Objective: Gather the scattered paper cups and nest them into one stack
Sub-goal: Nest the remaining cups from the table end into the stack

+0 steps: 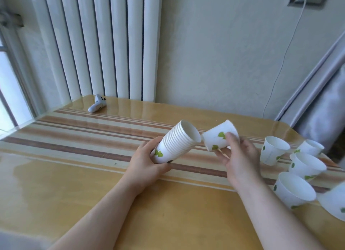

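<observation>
Head view: controller (pixel 97 104), loose cups (pixel 295 189) aside.

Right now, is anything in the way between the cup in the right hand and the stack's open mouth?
Nothing visible. The cup points base-first at the stack, with only a small open gap between them.

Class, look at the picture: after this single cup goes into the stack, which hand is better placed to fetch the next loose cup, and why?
The right hand. The loose cups stand on the table's right side, right beside it, while the left hand is busy holding the stack and sits farther away. This is a judgement from positions only.
</observation>
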